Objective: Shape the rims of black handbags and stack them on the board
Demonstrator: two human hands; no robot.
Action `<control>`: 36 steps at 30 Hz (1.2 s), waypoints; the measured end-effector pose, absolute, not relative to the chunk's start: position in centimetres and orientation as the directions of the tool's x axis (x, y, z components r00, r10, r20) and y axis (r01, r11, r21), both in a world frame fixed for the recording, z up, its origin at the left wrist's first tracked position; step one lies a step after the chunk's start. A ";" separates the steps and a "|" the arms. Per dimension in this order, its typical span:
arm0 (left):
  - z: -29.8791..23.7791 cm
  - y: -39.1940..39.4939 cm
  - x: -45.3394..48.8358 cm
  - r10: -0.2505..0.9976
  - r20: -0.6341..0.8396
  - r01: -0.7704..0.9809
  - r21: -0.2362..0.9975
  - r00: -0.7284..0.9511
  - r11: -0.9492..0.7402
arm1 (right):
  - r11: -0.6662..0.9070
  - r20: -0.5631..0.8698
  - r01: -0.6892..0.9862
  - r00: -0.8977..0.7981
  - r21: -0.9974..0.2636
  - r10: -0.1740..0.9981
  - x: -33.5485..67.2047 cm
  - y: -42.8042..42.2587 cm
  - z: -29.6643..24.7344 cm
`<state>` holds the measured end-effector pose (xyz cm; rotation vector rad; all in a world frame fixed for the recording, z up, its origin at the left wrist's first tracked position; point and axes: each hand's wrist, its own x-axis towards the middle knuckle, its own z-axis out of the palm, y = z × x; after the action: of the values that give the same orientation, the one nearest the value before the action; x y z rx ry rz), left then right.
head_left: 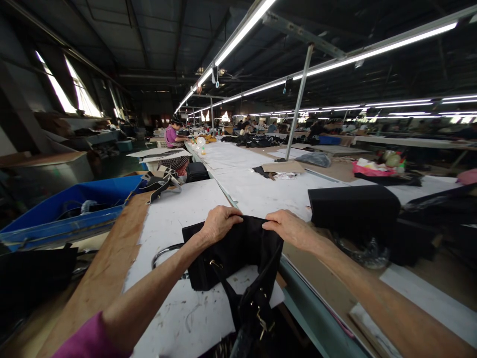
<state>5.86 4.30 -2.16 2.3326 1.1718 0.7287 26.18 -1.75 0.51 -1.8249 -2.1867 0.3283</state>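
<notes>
A black handbag [238,248] with gold-coloured metal fittings stands in front of me at the edge of the paper-covered table. My left hand [220,222] pinches its far upper rim left of the middle. Farther right on the same rim, my right hand [286,226] pinches the fabric between thumb and fingers. A gold clasp [264,323] hangs at the near side. Beyond my left forearm a shiny dark handle [164,253] curves out onto the white paper [175,308]. The bag's near lower part is dark and hard to make out.
At left is a blue bin [74,219] with things inside. Black material pieces [350,206] are piled on the right. Cardboard scraps [285,167] lie farther up the table, near a metal post [299,102]. A person in purple [172,135] sits at the far left side.
</notes>
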 end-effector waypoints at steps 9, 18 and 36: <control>-1.4 2.9 6.1 0.812 0.268 0.600 0.562 0.519 -0.569 | 0.194 0.048 0.855 -0.195 -0.481 0.980 25.7 -1.0 0.2; -1.7 3.5 6.0 0.798 0.221 0.524 0.652 0.561 -0.548 | 0.153 0.091 0.882 -0.125 -0.446 0.988 25.4 -0.9 -0.1; -0.8 2.4 4.4 0.737 0.214 0.390 0.736 0.641 -0.554 | 0.373 0.117 0.839 -0.357 -0.396 0.927 23.5 -0.7 0.9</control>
<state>4.40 2.44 -0.76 2.1988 0.8732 0.6781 23.53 -0.69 0.91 -1.5505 -2.3184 0.3862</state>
